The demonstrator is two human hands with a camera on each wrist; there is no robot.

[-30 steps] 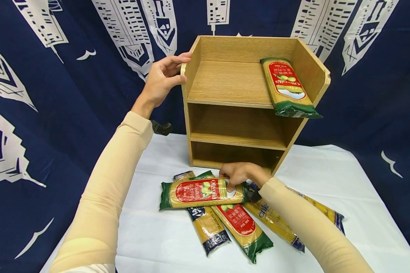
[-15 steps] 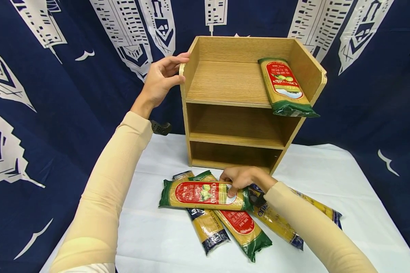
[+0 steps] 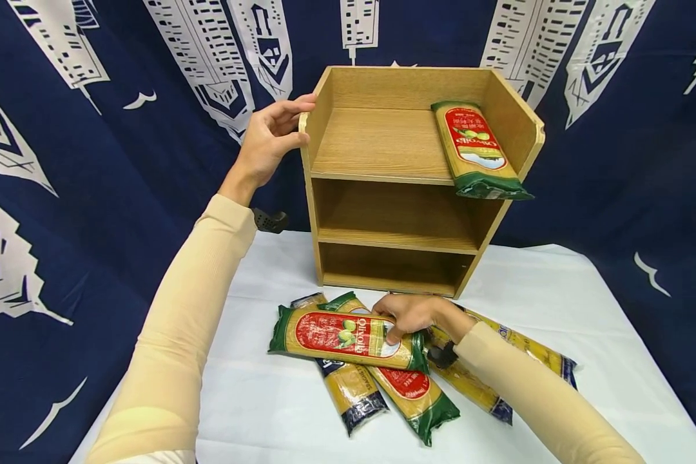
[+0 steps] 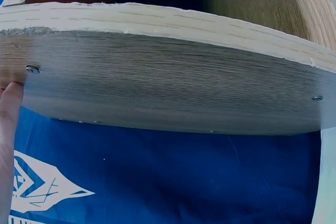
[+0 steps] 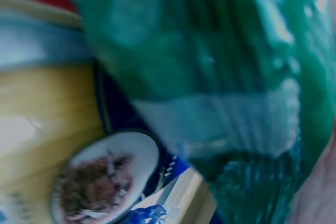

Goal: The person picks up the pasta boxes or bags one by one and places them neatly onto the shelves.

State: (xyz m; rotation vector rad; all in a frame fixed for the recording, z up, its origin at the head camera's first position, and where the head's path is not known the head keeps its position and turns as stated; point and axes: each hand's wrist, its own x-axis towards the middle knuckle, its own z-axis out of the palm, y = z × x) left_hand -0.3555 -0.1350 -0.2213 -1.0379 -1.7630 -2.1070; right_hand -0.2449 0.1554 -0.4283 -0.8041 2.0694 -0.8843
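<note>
Wooden shelf unit [image 3: 383,138]: oak-grain board, boxy, three open tiers, raw pale edges and small screws along its left side panel; stands at the rear of a white tablecloth [image 3: 557,322].

Left hand [image 3: 269,138]: at the unit's upper left corner, fingers curled over the front edge of the side panel, thumb against the outer face; it holds the panel.

Right hand [image 3: 412,316]: just in front of the unit's lowest tier, fingers bent over and thumb pressed on the right end of the top spaghetti packet [image 3: 348,335], gripping it.

Top spaghetti packet: long, flat, glossy plastic, green ends, red oval label, yellow strands showing; lies crosswise on the pile before the unit.

Beneath it: a second green-ended packet [image 3: 417,396] and a blue-ended packet [image 3: 350,393], both slanting toward the viewer; further blue-ended packets [image 3: 516,351] under the right forearm.

Shelved packet [image 3: 475,151]: same green-and-red kind, on the unit's top tier against the right wall, its near end overhanging the front edge.

Backdrop [image 3: 93,161]: navy cloth with white printed buildings, behind the unit.
</note>
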